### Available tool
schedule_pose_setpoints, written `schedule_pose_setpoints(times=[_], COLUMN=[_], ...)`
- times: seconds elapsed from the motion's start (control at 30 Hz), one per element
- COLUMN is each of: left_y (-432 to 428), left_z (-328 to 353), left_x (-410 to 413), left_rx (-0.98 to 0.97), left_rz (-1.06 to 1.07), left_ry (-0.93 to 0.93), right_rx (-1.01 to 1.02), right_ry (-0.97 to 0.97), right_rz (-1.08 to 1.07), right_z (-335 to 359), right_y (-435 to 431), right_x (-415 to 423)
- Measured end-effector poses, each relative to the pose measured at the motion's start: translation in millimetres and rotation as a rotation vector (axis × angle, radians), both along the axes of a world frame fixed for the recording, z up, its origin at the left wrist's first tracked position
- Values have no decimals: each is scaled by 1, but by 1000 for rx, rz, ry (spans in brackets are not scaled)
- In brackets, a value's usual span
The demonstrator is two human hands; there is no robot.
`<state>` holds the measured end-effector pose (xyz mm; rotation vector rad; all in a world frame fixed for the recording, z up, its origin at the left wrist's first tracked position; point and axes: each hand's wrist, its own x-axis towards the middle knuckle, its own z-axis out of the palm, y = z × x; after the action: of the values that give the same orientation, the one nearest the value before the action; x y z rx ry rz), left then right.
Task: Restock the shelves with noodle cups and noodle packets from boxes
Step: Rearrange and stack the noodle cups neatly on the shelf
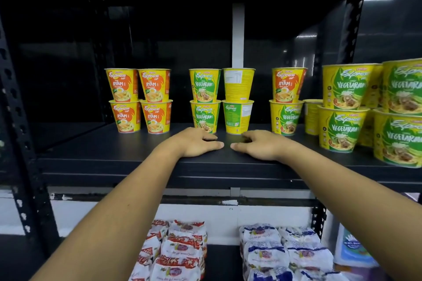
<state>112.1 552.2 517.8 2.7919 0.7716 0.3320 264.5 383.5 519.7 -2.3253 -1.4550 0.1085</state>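
Both my hands rest flat on the black shelf (109,146), fingertips nearly meeting. My left hand (196,145) and my right hand (258,145) hold nothing. Just behind them stand two stacks of green vegetarian noodle cups (205,100), two cups high each. To the left are two stacks of orange ayam noodle cups (139,100). At the right a mixed stack (287,100) has an ayam cup on a vegetarian cup. Several larger-looking vegetarian cups (347,107) crowd the shelf's right end. On the lower shelf lie red noodle packets (180,251) and blue noodle packets (283,253).
Black perforated uprights (25,143) frame the rack at left and right (319,217). A white vertical strip (238,36) stands behind the cups. A blue and white package (351,248) sits at the lower right. The shelf's left part holds nothing.
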Motion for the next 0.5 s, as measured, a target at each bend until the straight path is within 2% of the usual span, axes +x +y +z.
schedule_pose_setpoints(times=[0.13, 0.23, 0.37, 0.5], left_y=[-1, -2, 2, 7], left_z=[-1, -1, -2, -4], left_x=[0, -1, 0, 1], left_rx=[-11, -26, -33, -45], left_rz=[12, 10, 18, 24], left_ry=[-48, -74, -87, -104], right_rx=[205, 251, 241, 356], right_ry=[172, 301, 496, 570], right_rz=[-81, -168, -141, -62], right_z=[-1, -2, 4, 5], right_y=[14, 32, 58, 79], right_x=[22, 44, 65, 75])
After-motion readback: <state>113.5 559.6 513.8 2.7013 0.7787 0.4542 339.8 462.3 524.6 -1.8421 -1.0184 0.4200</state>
